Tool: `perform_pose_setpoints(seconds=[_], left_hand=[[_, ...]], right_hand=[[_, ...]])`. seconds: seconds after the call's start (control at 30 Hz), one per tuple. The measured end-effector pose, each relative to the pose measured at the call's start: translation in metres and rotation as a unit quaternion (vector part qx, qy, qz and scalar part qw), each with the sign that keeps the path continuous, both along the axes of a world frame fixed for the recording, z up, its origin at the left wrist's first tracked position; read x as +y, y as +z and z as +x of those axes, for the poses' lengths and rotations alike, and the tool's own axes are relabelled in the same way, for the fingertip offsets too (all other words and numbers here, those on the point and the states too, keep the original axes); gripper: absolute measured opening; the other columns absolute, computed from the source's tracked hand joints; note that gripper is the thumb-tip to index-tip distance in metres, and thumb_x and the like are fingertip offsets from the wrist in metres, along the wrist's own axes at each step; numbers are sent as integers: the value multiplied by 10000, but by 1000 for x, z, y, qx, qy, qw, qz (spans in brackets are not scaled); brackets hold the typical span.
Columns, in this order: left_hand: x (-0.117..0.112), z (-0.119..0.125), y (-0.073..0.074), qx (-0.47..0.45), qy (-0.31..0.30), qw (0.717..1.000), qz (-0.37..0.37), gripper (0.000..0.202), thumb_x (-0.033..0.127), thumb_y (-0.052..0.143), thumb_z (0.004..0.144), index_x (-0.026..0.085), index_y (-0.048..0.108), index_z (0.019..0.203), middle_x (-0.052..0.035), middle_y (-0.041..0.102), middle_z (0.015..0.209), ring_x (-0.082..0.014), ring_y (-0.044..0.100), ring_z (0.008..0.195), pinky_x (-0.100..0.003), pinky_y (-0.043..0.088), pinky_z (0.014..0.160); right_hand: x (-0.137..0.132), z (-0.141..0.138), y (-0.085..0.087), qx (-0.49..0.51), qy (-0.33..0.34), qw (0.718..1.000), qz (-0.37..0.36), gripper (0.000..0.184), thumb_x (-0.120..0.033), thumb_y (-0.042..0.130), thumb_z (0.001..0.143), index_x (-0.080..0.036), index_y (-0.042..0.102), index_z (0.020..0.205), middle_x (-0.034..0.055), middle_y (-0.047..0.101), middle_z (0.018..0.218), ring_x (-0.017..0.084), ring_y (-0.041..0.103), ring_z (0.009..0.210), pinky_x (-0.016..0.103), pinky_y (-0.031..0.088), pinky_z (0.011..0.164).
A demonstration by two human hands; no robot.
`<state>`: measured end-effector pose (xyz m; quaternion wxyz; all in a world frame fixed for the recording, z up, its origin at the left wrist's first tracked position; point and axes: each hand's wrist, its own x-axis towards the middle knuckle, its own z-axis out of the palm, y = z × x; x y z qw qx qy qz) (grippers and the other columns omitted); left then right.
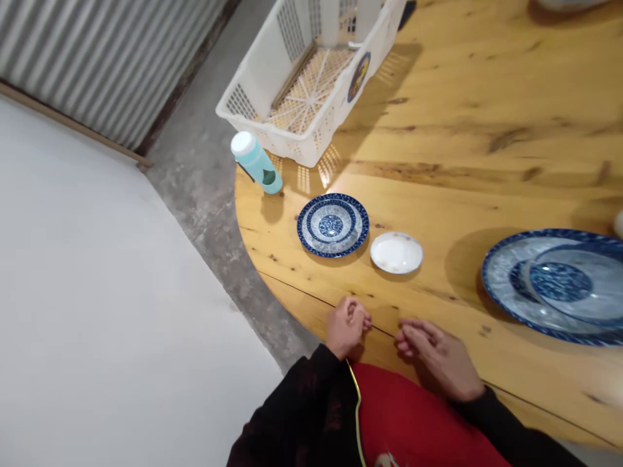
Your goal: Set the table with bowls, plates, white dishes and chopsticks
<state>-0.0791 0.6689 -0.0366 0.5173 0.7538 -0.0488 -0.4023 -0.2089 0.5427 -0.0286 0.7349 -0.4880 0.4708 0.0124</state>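
My left hand (346, 326) rests at the table's near edge, its fingers curled into a loose fist with nothing showing in them. To its right, my right hand (438, 358) lies with fingers bent and pressed together, also without any visible object. The two hands are apart. Just beyond them sits a small white oval-looking dish (396, 253). Left of that dish is a blue-and-white patterned plate (332, 226). Neither hand touches the dish or the plate.
A large blue-and-white plate (506, 279) is at the right on the wooden table (452, 149). A white plastic basket (311, 139) stands at the back left, with a light-blue bottle (257, 162) beside it. The table's curved edge runs along the left.
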Motion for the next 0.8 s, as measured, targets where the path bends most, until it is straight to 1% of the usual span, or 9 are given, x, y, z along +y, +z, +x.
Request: perform_pose_setpoints(seconds=[0.07, 0.13, 0.3, 0.43, 0.53, 0.63, 0.7, 0.8], left_hand=[[13, -14, 1, -1, 8, 1000, 10, 357, 542, 577, 955, 196, 529, 883, -14, 678, 744, -116, 654, 603, -219, 544, 571], [19, -27, 4, 2, 21, 1000, 18, 335, 528, 562, 956, 203, 530, 887, -7, 669, 731, -119, 648, 592, -221, 530, 561], [15, -48, 17, -44, 24, 998, 35, 238, 453, 529, 964, 231, 549, 882, -2, 680, 737, -145, 655, 633, -264, 539, 616], [10, -57, 25, -75, 10, 996, 51, 206, 416, 499, 968, 239, 557, 880, -13, 707, 763, -169, 678, 675, -297, 547, 668], [8, -58, 23, -81, -18, 995, 53, 189, 401, 508, 964, 231, 569, 909, -20, 725, 786, -176, 695, 699, -297, 552, 687], [6, -57, 20, -93, -62, 992, 53, 164, 349, 491, 967, 215, 585, 955, -24, 741, 833, -168, 715, 733, -274, 547, 701], [6, -57, 19, -111, -89, 988, 53, 168, 318, 469, 972, 207, 594, 974, -29, 751, 855, -165, 723, 751, -264, 545, 709], [11, -61, 17, -134, -128, 982, 42, 180, 305, 455, 980, 205, 603, 970, -36, 763, 874, -168, 731, 772, -263, 548, 726]], right_hand=[[9, -2, -1, -12, 42, 999, 27, 649, -731, 786, 620, -174, 663, 931, 100, 711, 722, 195, 648, 579, 308, 569, 532], [7, 0, -1, -24, 79, 996, 26, 621, -717, 772, 625, -184, 672, 928, 98, 714, 730, 214, 664, 609, 324, 580, 557], [-18, 14, 11, -50, 131, 990, -20, 524, -669, 714, 621, -234, 679, 912, 73, 723, 730, 266, 706, 660, 357, 603, 580], [-33, 10, 20, -67, 145, 986, -53, 489, -654, 678, 620, -241, 679, 882, 65, 725, 707, 264, 708, 649, 345, 598, 582], [-36, -8, 21, -61, 126, 986, -86, 475, -646, 670, 624, -237, 685, 867, 56, 720, 681, 251, 701, 617, 326, 582, 561], [-31, -35, 19, -40, 86, 991, -89, 514, -663, 679, 621, -218, 691, 876, 64, 727, 693, 236, 692, 586, 315, 571, 539], [-22, -54, 15, -22, 53, 995, -84, 555, -681, 704, 603, -203, 691, 887, 74, 732, 708, 229, 689, 583, 313, 575, 546], [-2, -77, 12, -4, -3, 997, -83, 611, -709, 730, 576, -193, 684, 900, 91, 739, 737, 229, 694, 613, 319, 589, 580]])
